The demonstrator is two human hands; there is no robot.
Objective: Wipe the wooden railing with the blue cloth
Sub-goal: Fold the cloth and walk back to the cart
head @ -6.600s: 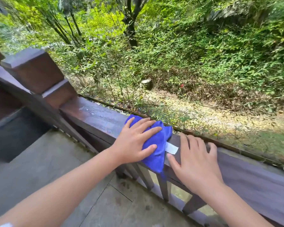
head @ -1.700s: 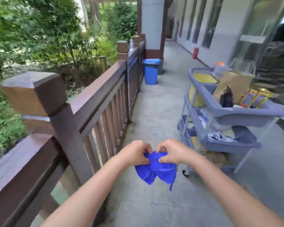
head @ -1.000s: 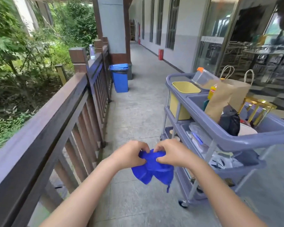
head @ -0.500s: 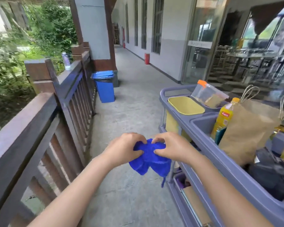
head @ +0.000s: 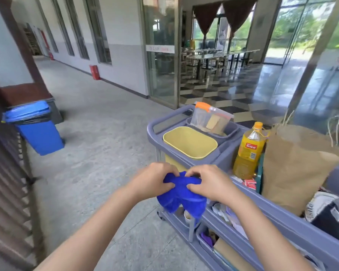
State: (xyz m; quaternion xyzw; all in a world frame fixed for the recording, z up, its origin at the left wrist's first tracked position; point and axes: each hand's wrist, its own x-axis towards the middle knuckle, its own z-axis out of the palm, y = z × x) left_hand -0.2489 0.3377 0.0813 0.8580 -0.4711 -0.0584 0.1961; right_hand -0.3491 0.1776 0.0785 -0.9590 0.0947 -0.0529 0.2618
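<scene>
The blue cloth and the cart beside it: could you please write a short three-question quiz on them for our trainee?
1. True or false: both hands grip the blue cloth.
2. Which container on the cart top lies nearest the cloth? A) yellow bin B) paper bag C) oil bottle
3. Fill in: the blue trash bin stands on the person's ____ side.

Key
1. True: the left hand and right hand both pinch its bunched top edge.
2. A.
3. Left, by the railing.
</scene>
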